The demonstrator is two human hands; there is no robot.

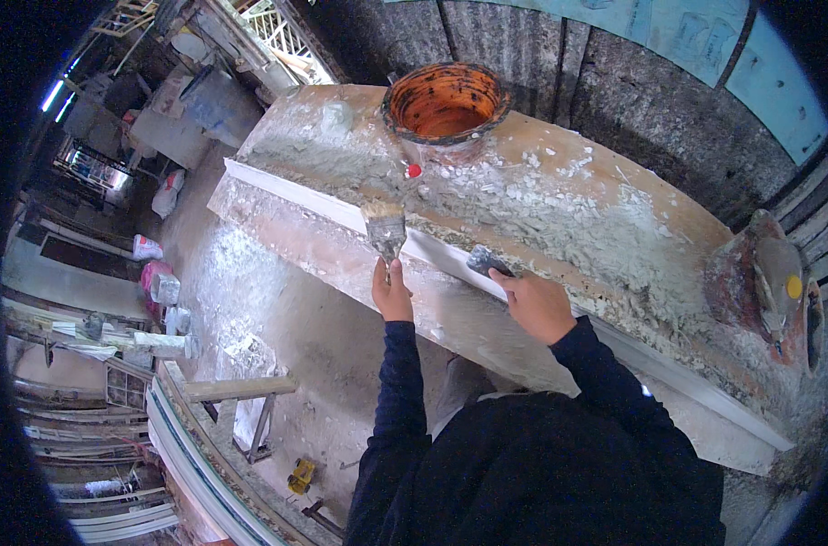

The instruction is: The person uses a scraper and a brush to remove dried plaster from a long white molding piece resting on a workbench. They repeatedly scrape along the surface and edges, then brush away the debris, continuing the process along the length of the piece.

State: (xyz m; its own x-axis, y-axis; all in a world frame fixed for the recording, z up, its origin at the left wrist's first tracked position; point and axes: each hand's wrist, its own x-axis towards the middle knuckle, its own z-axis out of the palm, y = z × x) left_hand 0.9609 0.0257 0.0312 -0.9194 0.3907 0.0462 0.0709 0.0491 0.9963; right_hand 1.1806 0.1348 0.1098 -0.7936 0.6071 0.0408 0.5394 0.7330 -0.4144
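Observation:
My left hand (393, 293) grips the handle of a wide paintbrush (385, 227), its pale bristles pointing away from me and its body caked with grey-white residue. In my right hand (538, 306) is a small putty knife (489, 261) with a dark, smeared blade, held over a long white moulding strip (650, 356). That strip runs diagonally along the near side of a plaster-covered workbench (250, 202). The brush overlaps the strip in view; whether it touches cannot be told. Whether the knife's edge presses on the strip is also unclear.
An orange-lined bucket (446, 114) with a blackened rim stands at the bench's back, near a red cap (414, 170). Another crusted container (767, 282) sits at the right end. Long mouldings (191, 450) lie stacked at lower left. A yellow object (300, 475) rests on the floor.

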